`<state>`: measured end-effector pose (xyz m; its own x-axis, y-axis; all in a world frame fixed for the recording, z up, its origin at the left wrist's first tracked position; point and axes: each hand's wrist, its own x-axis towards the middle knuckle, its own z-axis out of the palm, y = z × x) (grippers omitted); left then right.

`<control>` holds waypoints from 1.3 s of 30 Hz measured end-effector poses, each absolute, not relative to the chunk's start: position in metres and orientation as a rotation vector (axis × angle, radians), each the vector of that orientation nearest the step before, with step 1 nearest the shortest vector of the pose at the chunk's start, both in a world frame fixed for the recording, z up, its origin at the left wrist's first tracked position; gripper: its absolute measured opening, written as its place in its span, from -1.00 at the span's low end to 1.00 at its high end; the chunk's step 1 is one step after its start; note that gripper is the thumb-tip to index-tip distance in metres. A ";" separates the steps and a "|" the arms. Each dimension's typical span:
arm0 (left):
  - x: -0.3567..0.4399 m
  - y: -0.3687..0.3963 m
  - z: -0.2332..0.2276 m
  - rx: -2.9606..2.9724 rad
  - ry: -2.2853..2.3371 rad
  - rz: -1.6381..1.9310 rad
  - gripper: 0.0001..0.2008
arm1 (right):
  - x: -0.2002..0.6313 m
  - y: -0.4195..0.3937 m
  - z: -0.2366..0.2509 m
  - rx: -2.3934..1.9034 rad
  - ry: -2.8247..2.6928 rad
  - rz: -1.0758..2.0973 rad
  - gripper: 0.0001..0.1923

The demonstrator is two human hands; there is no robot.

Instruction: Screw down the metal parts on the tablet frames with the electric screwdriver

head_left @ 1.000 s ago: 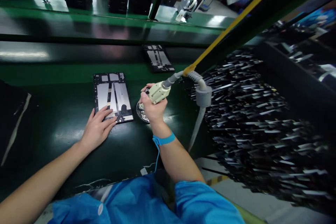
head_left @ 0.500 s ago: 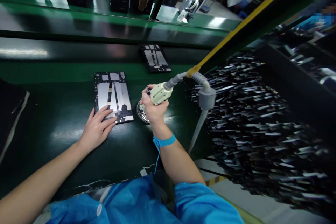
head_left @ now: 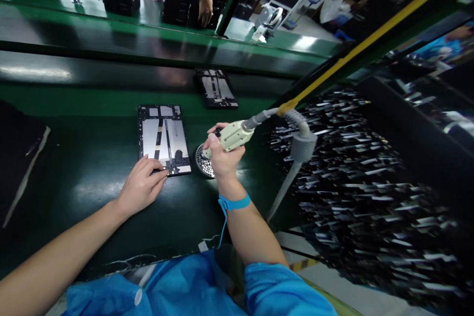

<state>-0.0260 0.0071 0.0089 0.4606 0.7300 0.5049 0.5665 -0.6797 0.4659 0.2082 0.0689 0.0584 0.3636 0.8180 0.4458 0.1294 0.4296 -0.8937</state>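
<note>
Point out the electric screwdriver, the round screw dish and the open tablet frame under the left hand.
electric screwdriver point(head_left: 232, 136), head view, on its cream body above the right fist.
round screw dish point(head_left: 202, 162), head view, on its perforated left part.
open tablet frame point(head_left: 163, 133), head view, on its silver middle plate.

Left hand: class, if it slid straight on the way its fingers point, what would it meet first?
Probably the opened tablet: the left hand points up-right with its fingertips already at the near edge.

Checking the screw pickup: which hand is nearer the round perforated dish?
Right. The right hand, gripping the electric screwdriver, sits directly over the round perforated dish; the left hand rests on the open tablet beside it.
</note>
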 end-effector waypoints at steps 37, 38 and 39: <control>-0.023 0.009 0.005 2.407 1.081 1.157 -0.78 | 0.274 0.089 0.067 -1.417 -1.237 1.541 -0.46; -0.022 0.010 0.005 2.404 1.080 1.165 -0.78 | 0.277 0.089 0.068 -1.440 -1.255 1.554 -0.44; -0.022 0.011 0.004 2.400 1.080 1.169 -0.78 | 0.280 0.090 0.067 -1.463 -1.276 1.566 -0.43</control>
